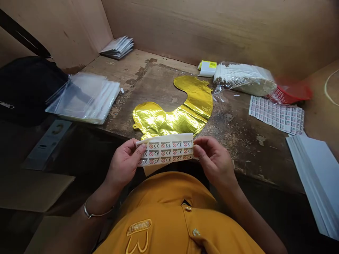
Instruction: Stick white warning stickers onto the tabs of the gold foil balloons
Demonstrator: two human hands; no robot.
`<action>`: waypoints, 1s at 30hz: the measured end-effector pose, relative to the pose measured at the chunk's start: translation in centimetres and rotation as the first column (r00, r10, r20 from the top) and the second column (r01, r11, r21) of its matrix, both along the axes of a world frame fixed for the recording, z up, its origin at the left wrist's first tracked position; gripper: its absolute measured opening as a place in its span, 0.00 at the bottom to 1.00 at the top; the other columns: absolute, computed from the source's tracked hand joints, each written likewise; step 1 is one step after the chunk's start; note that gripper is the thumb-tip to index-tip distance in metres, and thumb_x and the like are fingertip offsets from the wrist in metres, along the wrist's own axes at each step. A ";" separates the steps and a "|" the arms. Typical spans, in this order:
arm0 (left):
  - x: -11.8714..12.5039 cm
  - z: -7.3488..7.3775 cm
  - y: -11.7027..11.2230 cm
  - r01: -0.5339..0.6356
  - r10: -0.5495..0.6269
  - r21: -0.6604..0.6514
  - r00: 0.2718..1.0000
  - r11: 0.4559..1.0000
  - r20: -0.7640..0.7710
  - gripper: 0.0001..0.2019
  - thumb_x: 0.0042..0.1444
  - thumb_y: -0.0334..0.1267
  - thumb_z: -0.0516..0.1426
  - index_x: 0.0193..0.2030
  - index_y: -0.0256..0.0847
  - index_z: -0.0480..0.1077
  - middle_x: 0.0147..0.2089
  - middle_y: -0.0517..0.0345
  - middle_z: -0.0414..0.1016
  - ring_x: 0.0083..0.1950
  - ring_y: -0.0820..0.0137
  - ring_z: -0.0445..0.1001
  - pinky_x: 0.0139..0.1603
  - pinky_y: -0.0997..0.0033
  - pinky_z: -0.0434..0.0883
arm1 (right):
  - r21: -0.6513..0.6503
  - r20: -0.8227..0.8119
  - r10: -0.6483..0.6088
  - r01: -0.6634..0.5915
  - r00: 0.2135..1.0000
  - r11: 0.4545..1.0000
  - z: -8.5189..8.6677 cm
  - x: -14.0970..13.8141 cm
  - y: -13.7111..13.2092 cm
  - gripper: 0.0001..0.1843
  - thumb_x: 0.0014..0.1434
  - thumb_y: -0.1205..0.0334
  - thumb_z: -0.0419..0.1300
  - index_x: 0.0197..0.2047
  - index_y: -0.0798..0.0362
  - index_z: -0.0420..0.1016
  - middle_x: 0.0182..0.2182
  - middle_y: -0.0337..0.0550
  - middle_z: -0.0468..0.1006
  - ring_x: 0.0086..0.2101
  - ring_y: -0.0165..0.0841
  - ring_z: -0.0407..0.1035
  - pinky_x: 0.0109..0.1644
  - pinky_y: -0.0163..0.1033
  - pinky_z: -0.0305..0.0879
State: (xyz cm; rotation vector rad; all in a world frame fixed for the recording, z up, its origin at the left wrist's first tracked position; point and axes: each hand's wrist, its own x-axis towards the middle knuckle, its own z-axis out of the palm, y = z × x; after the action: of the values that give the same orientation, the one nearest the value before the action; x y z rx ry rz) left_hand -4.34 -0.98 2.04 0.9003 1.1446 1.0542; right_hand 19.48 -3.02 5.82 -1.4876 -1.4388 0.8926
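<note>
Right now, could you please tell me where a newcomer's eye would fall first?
Probably on the shiny gold foil shape in the middle of the table. Nearer, the label sheet between the left hand and right hand stands out next, then the red basket at right.

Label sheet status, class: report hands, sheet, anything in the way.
Left hand pinches label sheet, left end; right hand at right edge. Printed side towards wearer. Gold foil piece beyond, on table; not blocking.
</note>
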 end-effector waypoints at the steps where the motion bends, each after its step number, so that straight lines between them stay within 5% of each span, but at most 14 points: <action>1: 0.0 0.1 -0.1 0.004 -0.003 0.006 1.000 1.000 -0.020 0.14 0.53 0.47 0.62 0.32 0.39 0.69 0.29 0.61 0.77 0.28 0.72 0.75 0.31 0.73 0.76 | -0.018 -0.032 -0.006 0.006 0.999 1.000 0.0 -0.2 0.0 0.11 0.56 0.54 0.63 0.38 0.51 0.70 0.29 0.38 0.74 0.29 0.29 0.69 0.33 0.35 0.67; 5: 0.0 0.6 -0.2 0.022 -0.014 0.052 0.987 0.998 -0.160 0.15 0.53 0.49 0.63 0.31 0.38 0.70 0.28 0.61 0.76 0.29 0.73 0.74 0.30 0.76 0.75 | -0.100 -0.140 -0.017 0.003 0.990 0.995 0.1 -0.4 0.4 0.09 0.52 0.58 0.66 0.30 0.53 0.72 0.26 0.37 0.73 0.27 0.27 0.68 0.30 0.33 0.66; 11: 0.1 0.1 -0.2 0.010 -0.001 0.046 0.982 0.999 -0.188 0.16 0.53 0.51 0.62 0.31 0.38 0.69 0.27 0.61 0.74 0.29 0.73 0.73 0.30 0.75 0.74 | -0.206 -0.494 -0.100 -0.005 0.864 0.978 -0.3 -0.8 0.8 0.22 0.47 0.59 0.69 0.41 0.48 0.63 0.27 0.33 0.78 0.28 0.30 0.74 0.31 0.34 0.72; 16: -0.4 0.0 0.3 -0.013 0.069 0.153 0.927 0.988 -0.368 0.15 0.58 0.49 0.58 0.35 0.38 0.70 0.32 0.57 0.76 0.33 0.69 0.75 0.34 0.69 0.75 | -0.150 -0.437 -0.130 0.071 0.890 0.986 0.5 -1.4 0.3 0.20 0.51 0.61 0.67 0.45 0.45 0.64 0.24 0.30 0.74 0.26 0.29 0.74 0.30 0.34 0.74; 18: -0.5 0.8 0.2 -0.040 0.275 0.413 0.803 0.910 -0.528 0.12 0.59 0.46 0.58 0.42 0.39 0.71 0.41 0.53 0.77 0.42 0.65 0.76 0.45 0.63 0.75 | -0.079 -0.391 -0.129 0.107 0.911 0.991 1.0 -1.4 0.0 0.26 0.52 0.64 0.67 0.53 0.41 0.64 0.23 0.29 0.72 0.25 0.28 0.72 0.29 0.33 0.74; 20: -0.1 2.1 -0.3 0.134 0.474 0.678 0.618 0.723 -0.628 0.15 0.55 0.42 0.62 0.49 0.42 0.70 0.50 0.51 0.75 0.53 0.60 0.72 0.57 0.56 0.68 | -0.040 -0.363 -0.059 0.048 0.930 0.998 1.2 -1.5 -0.2 0.31 0.54 0.65 0.65 0.59 0.38 0.63 0.23 0.29 0.71 0.23 0.27 0.70 0.28 0.33 0.72; 22: 0.6 3.4 -0.8 0.467 0.452 0.702 0.543 0.538 -0.707 0.19 0.52 0.41 0.65 0.51 0.44 0.70 0.54 0.51 0.74 0.57 0.57 0.69 0.62 0.52 0.63 | -0.001 -0.317 0.041 -0.044 0.948 0.999 1.2 -1.7 -0.5 0.28 0.56 0.66 0.64 0.58 0.37 0.67 0.24 0.31 0.72 0.23 0.26 0.69 0.28 0.32 0.71; 23: 1.1 3.8 -1.0 0.551 0.404 0.662 0.527 0.508 -0.748 0.22 0.53 0.42 0.64 0.55 0.42 0.68 0.55 0.49 0.73 0.58 0.56 0.69 0.62 0.51 0.62 | 0.023 -0.281 0.084 -0.080 0.956 0.996 1.1 -1.8 -0.6 0.24 0.57 0.66 0.63 0.56 0.39 0.70 0.25 0.31 0.73 0.24 0.25 0.69 0.28 0.31 0.70; 26: 2.2 4.2 -0.8 0.605 0.202 0.568 0.565 0.558 -0.800 0.21 0.57 0.43 0.61 0.55 0.38 0.68 0.52 0.48 0.75 0.52 0.60 0.72 0.55 0.57 0.66 | 0.085 -0.188 0.148 -0.135 0.971 0.987 0.8 -2.0 -0.8 0.16 0.57 0.68 0.62 0.48 0.42 0.76 0.32 0.34 0.78 0.31 0.25 0.72 0.35 0.30 0.71; 30: 2.7 4.0 0.1 0.599 0.031 0.530 0.645 0.600 -0.764 0.06 0.60 0.38 0.58 0.43 0.42 0.72 0.39 0.59 0.79 0.41 0.69 0.75 0.45 0.65 0.67 | 0.067 -0.179 0.167 -0.158 0.969 0.985 0.5 -1.8 -0.9 0.11 0.57 0.69 0.63 0.42 0.45 0.77 0.36 0.35 0.80 0.34 0.25 0.75 0.39 0.29 0.71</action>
State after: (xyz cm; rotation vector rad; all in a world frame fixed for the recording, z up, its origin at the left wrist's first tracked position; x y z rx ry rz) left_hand -1.66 -0.87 6.02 2.2986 1.0539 0.8692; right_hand 17.65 -3.96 6.36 -1.2273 -1.4492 1.0561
